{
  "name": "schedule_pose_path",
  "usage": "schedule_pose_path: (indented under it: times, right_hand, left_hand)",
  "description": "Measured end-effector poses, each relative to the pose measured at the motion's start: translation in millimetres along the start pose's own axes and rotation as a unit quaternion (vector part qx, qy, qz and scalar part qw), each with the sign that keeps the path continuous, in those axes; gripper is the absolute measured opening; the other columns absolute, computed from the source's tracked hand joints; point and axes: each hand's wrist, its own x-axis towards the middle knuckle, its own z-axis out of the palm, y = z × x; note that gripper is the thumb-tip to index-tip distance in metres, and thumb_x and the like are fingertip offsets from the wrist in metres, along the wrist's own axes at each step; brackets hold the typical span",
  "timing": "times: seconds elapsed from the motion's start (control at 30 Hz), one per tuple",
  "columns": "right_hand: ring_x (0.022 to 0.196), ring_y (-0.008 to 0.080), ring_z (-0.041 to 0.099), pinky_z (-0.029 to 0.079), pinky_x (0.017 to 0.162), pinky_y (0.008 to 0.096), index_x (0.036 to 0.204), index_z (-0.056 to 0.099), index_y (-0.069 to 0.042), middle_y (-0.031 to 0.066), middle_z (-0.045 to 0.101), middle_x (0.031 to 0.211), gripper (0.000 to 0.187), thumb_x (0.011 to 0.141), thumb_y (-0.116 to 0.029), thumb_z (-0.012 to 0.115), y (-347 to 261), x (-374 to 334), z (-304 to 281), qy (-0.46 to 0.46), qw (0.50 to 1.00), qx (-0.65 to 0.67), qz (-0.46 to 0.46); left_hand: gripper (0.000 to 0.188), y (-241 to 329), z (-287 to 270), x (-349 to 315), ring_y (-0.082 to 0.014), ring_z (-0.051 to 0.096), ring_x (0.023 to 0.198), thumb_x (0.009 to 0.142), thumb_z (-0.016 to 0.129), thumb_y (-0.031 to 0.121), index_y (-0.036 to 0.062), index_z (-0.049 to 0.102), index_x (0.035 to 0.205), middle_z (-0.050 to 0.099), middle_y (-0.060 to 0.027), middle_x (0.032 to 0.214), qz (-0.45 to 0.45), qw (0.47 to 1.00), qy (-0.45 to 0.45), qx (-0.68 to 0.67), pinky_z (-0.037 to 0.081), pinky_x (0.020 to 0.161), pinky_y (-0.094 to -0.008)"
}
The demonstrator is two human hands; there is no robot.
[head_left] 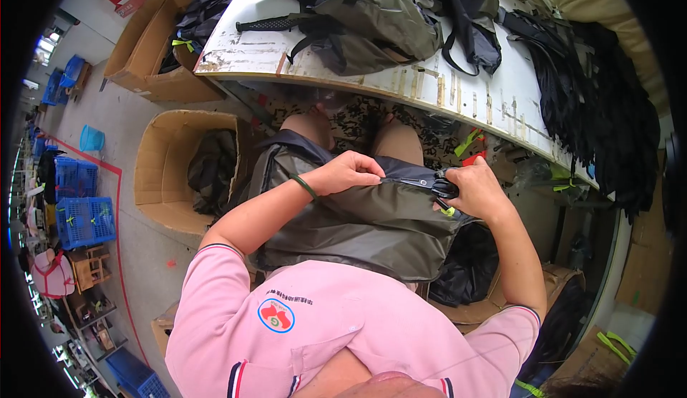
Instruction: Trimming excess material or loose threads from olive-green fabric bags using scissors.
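Observation:
Across my lap lies a dark olive-and-black fabric bag (358, 223), its upper edge stretched between my hands. With thumb and fingertips, my left hand (352, 172) pinches that edge near its middle. My right hand (472, 189) is closed at the bag's right end, around the black handles of what looks like a pair of scissors (424, 183). Their thin silver blades point left along the edge, toward my left fingertips. A yellow-green tab (447, 211) shows just below my right hand. My right fingers partly hide the handles and the cloth beneath them.
Ahead stands a worn white table (247, 47) carrying several dark bags (379, 26), with black straps (608, 90) hanging off its right side. To my left is a cardboard box (161, 162) with dark cloth inside. Blue crates (84, 223) stand farther left. Black scraps litter the floor under the table.

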Motion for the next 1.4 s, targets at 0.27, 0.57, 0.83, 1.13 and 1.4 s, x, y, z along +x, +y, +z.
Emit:
schedule_pose_path:
  times: [0.27, 0.57, 0.83, 1.13, 1.4]
  right_hand:
    - [0.076, 0.0286, 0.063, 0.039, 0.076, 0.0396, 0.078, 0.063, -0.008, 0.0116, 0.066, 0.075, 0.041, 0.065, -0.044, 0.079, -6.8, 0.5, -5.8, 0.023, 0.999, 0.008, -0.027]
    - [0.073, 0.0296, 0.062, 0.038, 0.075, 0.0388, 0.075, 0.061, -0.008, 0.0114, 0.064, 0.070, 0.041, 0.064, -0.043, 0.080, -12.6, 10.5, 0.3, 0.043, 0.998, -0.005, -0.042]
    - [0.070, 0.0303, 0.062, 0.039, 0.076, 0.0385, 0.075, 0.062, -0.008, 0.0119, 0.065, 0.069, 0.031, 0.069, -0.034, 0.078, -2.8, 5.2, 13.4, 0.021, 1.000, 0.003, -0.022]
    - [0.074, 0.0377, 0.057, 0.039, 0.071, 0.0399, 0.075, 0.055, -0.006, 0.0160, 0.062, 0.072, 0.024, 0.069, -0.019, 0.075, 26.5, -13.1, 33.3, 0.042, 0.995, 0.073, 0.058]
    - [0.077, 0.0408, 0.056, 0.041, 0.072, 0.0427, 0.077, 0.053, -0.004, 0.0175, 0.061, 0.075, 0.025, 0.068, -0.015, 0.074, 48.0, -13.9, 64.6, 0.056, 0.985, 0.139, 0.089]
  left_hand:
    - [0.019, 9.3, 0.0, -5.5, -0.0034, 0.048, 0.070, 0.081, 0.072, 0.011, 0.0018, 0.069, 0.098, 0.057, 0.0052, 0.075, -0.026, 0.999, -0.015, 0.043, 0.040, 0.063, -0.0202]
    - [0.019, 5.1, -1.6, -6.3, -0.0027, 0.047, 0.068, 0.081, 0.073, 0.010, 0.0020, 0.069, 0.097, 0.058, 0.0057, 0.075, -0.028, 0.999, -0.008, 0.033, 0.039, 0.062, -0.0199]
    - [0.017, 6.3, -11.8, -6.4, -0.0094, 0.053, 0.077, 0.080, 0.074, 0.014, 0.0054, 0.068, 0.093, 0.059, 0.0007, 0.081, 0.056, 0.981, 0.006, 0.185, 0.043, 0.070, -0.0251]
    - [0.025, 11.2, -94.9, -67.0, -0.0259, 0.050, 0.100, 0.068, 0.080, 0.023, 0.0150, 0.069, 0.089, 0.054, -0.0053, 0.096, 0.076, 0.742, 0.131, 0.653, 0.037, 0.088, -0.0407]
    - [0.027, -3.5, -147.8, -92.7, -0.0297, 0.049, 0.106, 0.070, 0.080, 0.022, 0.0118, 0.069, 0.093, 0.058, -0.0073, 0.104, 0.047, 0.820, 0.125, 0.556, 0.039, 0.092, -0.0398]
